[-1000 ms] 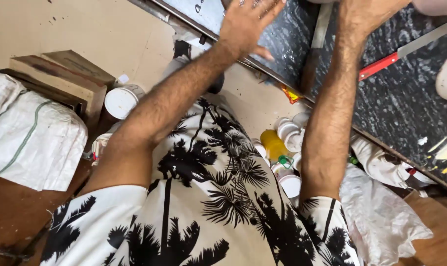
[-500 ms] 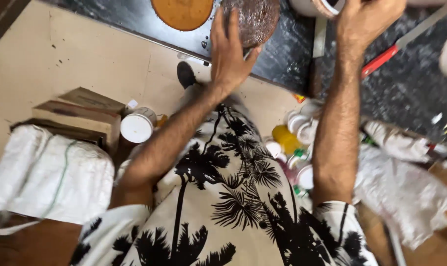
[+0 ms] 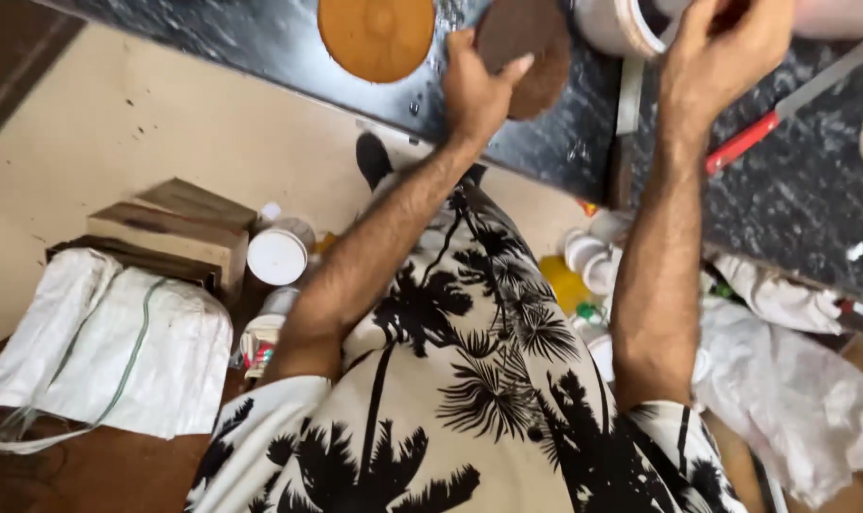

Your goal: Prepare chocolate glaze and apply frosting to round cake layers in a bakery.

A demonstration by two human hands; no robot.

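Observation:
On the black speckled counter [image 3: 260, 38], my left hand [image 3: 474, 90] holds a dark brown round disc [image 3: 527, 47] by its lower left edge, thumb over it. An orange-brown round disc [image 3: 376, 33] lies on the counter just left of it. My right hand [image 3: 721, 52] grips the rim of a white tub [image 3: 617, 24] tipped on its side at the top of the view. My palm-print shirt [image 3: 469, 380] fills the lower middle.
A red-handled tool [image 3: 764, 128] lies on the counter by my right wrist. Below the counter stand white jars [image 3: 278, 255], a yellow bottle [image 3: 565, 283], a cardboard box [image 3: 175, 233], a white sack [image 3: 118, 342] at left and white cloth [image 3: 793, 380] at right.
My view has shifted up the counter. My left hand moved from open over the counter to gripping the dark disc. My right hand closed on the white tub's rim.

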